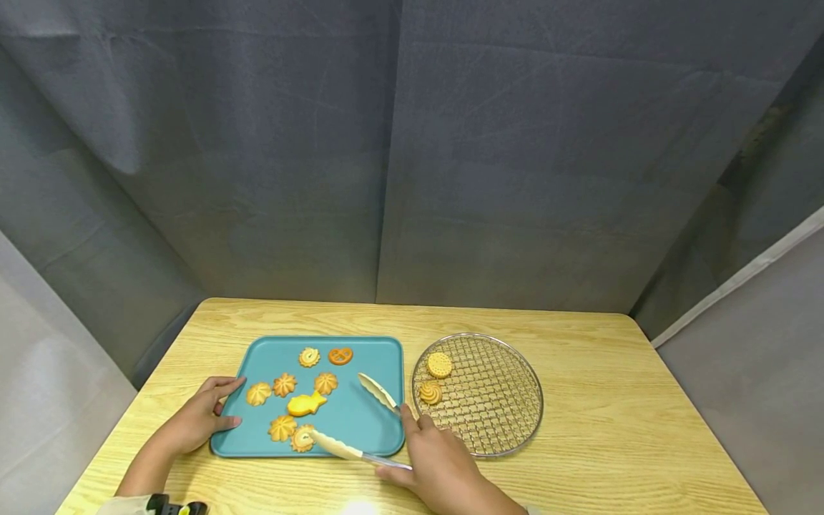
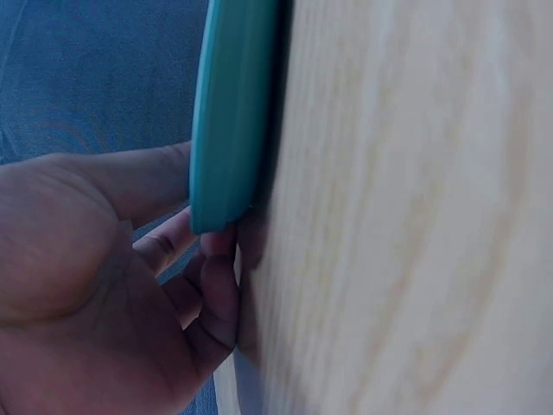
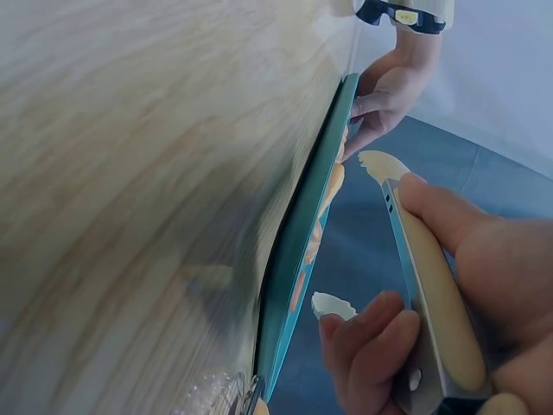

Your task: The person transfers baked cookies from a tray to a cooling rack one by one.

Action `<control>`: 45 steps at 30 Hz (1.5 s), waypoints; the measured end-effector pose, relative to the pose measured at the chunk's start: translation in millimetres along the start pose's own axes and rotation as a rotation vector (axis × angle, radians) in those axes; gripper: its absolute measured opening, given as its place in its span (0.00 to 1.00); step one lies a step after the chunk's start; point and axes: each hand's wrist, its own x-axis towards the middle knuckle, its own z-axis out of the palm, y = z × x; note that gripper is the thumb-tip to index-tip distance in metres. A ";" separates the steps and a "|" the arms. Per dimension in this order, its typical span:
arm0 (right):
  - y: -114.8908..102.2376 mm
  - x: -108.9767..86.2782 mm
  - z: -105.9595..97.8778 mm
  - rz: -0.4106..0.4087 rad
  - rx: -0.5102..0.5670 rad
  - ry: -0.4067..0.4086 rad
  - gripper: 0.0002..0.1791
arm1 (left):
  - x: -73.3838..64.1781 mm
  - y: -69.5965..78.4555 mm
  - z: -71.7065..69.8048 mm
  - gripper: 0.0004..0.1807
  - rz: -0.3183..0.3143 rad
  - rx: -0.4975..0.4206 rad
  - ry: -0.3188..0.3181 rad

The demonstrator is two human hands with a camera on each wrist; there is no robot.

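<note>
My left hand [image 1: 193,423] holds the left edge of a teal tray [image 1: 360,347]; in the left wrist view the thumb lies on the tray's rim [image 2: 229,112] and the other fingers are curled low beside it. In my right hand [image 1: 444,461] is a pair of tongs [image 1: 337,447] with cream tips, spread wide over the tray's right half, nothing between them. One tip is over or beside a ring-shaped cookie [image 1: 301,439]; whether they touch I cannot tell. A yellow fish-shaped cookie [image 1: 302,405], a pretzel cookie [image 1: 340,355] and several flower-shaped cookies [image 1: 283,385] lie on the tray.
Right of the tray stands a round wire rack [image 1: 496,400]. Near its left rim are a round dotted cookie [image 1: 440,365] and a swirled cookie [image 1: 430,392]. Grey curtains [image 1: 386,143] surround the wooden table [image 1: 611,415] at the back and sides.
</note>
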 end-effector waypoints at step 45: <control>-27.8 17.6 15.2 -0.020 -0.089 -0.076 0.54 | -1.0 4.0 0.3 0.44 -0.007 -0.013 -0.003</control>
